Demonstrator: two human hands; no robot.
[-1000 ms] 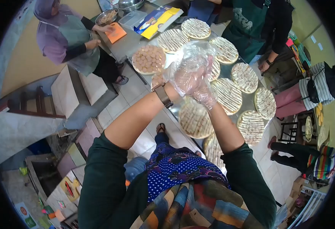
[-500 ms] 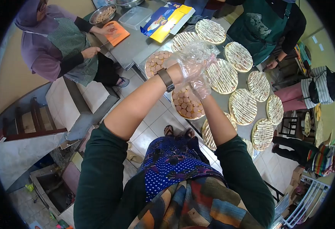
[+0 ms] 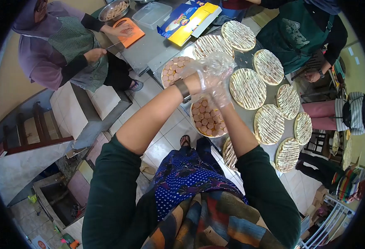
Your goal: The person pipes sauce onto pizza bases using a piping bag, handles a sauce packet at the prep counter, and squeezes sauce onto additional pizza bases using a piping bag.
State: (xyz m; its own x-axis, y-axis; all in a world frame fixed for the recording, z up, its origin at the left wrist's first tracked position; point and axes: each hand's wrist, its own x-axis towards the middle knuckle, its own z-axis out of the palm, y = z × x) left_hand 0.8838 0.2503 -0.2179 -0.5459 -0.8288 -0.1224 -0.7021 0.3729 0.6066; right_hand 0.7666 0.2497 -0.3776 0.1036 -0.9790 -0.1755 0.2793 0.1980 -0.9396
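Both of my hands wear clear crumpled plastic gloves and meet above the near-left part of the steel table (image 3: 247, 60). My left hand (image 3: 205, 79), below a brown wristwatch (image 3: 182, 90), presses against my right hand (image 3: 220, 94). The loose plastic (image 3: 220, 62) and the overlap hide the fingers of both, so what they grip is unclear. Beneath and beside them lie a round base topped with sausage slices (image 3: 209, 120) and another one like it (image 3: 175, 68). To the right, a round pizza with pale zigzag sauce (image 3: 247, 89) lies near several similar ones.
A person in a striped apron (image 3: 76, 56) holds a knife over an orange board (image 3: 130, 33). Behind are a bowl of sausages (image 3: 115, 11), a plastic tub (image 3: 152, 15) and a yellow-blue box (image 3: 186, 20). Another person in a green apron (image 3: 296, 35) stands across the table.
The view has shifted, and the sausage-topped base beneath my hands shows more clearly. My hands stay together. The green-aproned person's hand has come into fuller view.
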